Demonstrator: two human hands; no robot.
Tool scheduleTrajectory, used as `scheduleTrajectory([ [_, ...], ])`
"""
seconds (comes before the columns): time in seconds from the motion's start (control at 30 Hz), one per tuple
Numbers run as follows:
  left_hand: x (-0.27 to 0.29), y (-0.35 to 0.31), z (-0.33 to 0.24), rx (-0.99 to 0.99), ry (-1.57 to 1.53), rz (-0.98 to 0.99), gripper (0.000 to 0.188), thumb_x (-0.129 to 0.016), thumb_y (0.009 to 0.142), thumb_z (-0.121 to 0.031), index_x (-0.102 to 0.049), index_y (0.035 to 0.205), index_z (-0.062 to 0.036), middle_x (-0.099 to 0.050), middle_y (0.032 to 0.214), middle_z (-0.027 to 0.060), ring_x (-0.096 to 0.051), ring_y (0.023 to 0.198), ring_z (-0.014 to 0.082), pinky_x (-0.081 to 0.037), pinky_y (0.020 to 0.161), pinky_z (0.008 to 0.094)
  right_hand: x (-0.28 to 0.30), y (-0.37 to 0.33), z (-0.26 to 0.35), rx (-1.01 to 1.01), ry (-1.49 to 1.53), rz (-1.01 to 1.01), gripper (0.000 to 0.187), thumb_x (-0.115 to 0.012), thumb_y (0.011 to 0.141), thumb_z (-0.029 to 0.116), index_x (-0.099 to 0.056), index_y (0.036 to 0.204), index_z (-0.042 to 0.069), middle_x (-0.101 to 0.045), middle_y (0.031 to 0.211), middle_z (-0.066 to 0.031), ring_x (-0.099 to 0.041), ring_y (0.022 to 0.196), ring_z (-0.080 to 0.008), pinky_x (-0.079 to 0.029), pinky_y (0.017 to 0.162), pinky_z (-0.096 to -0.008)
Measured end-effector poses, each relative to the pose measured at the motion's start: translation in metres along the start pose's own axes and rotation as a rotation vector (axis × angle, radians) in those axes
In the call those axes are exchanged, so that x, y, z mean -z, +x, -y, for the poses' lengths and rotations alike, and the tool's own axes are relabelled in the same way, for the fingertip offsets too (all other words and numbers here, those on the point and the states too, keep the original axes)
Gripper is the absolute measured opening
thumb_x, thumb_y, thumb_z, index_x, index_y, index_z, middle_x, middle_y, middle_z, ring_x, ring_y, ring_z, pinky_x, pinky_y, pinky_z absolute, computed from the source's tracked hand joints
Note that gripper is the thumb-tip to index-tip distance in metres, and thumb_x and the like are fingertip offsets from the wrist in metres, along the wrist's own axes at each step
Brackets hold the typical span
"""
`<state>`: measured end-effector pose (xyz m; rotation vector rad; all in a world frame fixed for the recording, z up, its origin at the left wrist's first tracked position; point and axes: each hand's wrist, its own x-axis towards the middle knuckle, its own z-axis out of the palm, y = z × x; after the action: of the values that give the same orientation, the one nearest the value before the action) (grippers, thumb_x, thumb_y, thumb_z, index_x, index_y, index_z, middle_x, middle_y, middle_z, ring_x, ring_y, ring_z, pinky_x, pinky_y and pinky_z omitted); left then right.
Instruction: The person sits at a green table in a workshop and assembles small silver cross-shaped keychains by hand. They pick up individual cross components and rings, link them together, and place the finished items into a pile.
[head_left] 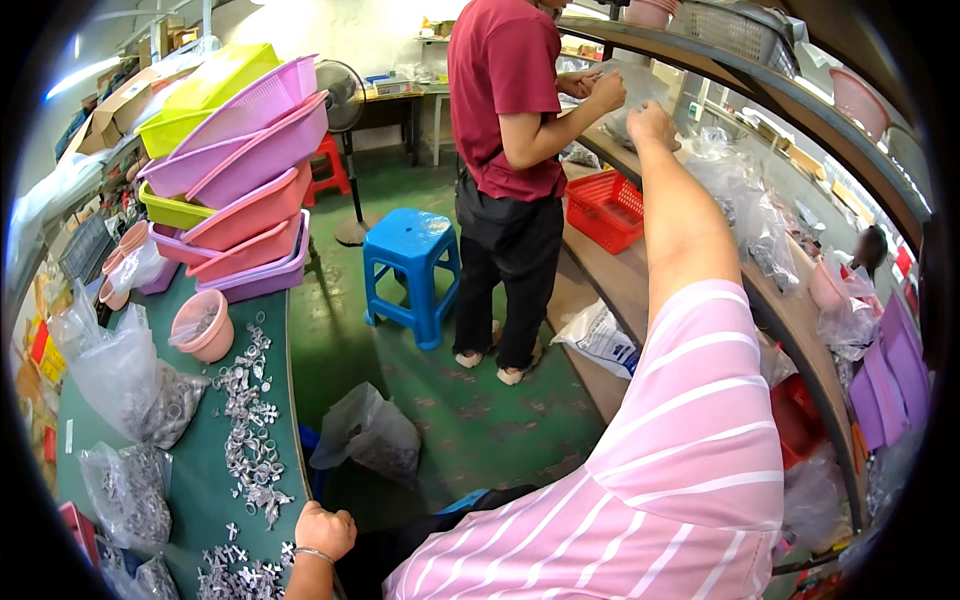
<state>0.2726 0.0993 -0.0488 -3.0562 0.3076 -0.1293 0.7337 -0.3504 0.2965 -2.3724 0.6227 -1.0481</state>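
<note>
Your left hand (324, 530) is closed into a loose fist and rests on the edge of the green table (200, 480), just beside the small metal parts (250, 440) that lie scattered in a long line there; it does not seem to hold any of them. Your right hand (652, 124) is stretched far out to the wooden shelf (620, 270) and lies on a clear plastic bag (735, 190) there, near a co-worker in a red shirt (505, 90); I cannot tell if the fingers grip the bag. Because you reach so far, I think the bag can slide off the shelf and spill, and your left wrist can push parts off the table edge.
</note>
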Motion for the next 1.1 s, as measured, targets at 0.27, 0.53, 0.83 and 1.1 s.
scheduleTrajectory([
  [0.27,0.002,0.002,0.000,-0.016,-0.014,-0.002,0.023,-0.059,0.068,-0.022,-0.055,0.049,-0.0106,-0.054,0.046,0.0093,-0.053,0.042,0.0242,-0.042,0.059,0.0335,-0.028,-0.001,-0.013,0.061,-0.071,0.182,0.045,-0.047,0.079,0.021,-0.048,0.123,0.026,-0.047,0.129,-0.0052,-0.041,0.122,-0.0279,-0.024,0.099,-0.0524],
  [0.53,0.001,0.001,0.000,-0.015,0.005,0.002,0.022,-0.060,0.068,-0.022,-0.056,0.049,-0.0112,-0.053,0.045,0.0083,-0.053,0.042,0.0234,-0.042,0.059,0.0333,-0.026,-0.014,-0.040,-0.013,-0.171,0.246,0.042,-0.046,0.081,0.018,-0.046,0.124,0.020,-0.049,0.127,-0.0084,-0.045,0.118,-0.0279,-0.024,0.094,-0.0554],
  [0.83,0.001,0.000,0.000,-0.002,0.005,-0.008,0.022,-0.060,0.068,-0.023,-0.057,0.050,-0.0109,-0.054,0.045,0.0077,-0.053,0.042,0.0232,-0.042,0.059,0.0330,-0.021,-0.008,-0.051,-0.070,-0.202,0.282,0.047,-0.046,0.081,0.019,-0.042,0.127,0.021,-0.045,0.131,-0.0073,-0.042,0.121,-0.0282,-0.020,0.096,-0.0587],
  [1.1,0.003,0.002,-0.002,0.018,0.003,0.009,0.022,-0.059,0.069,-0.023,-0.059,0.051,-0.0102,-0.054,0.046,0.0082,-0.053,0.042,0.0236,-0.042,0.059,0.0332,-0.021,-0.010,-0.056,-0.079,-0.187,0.283,0.052,-0.047,0.081,0.020,-0.036,0.132,0.022,-0.042,0.134,-0.0071,-0.041,0.122,-0.0278,-0.020,0.097,-0.0589],
])
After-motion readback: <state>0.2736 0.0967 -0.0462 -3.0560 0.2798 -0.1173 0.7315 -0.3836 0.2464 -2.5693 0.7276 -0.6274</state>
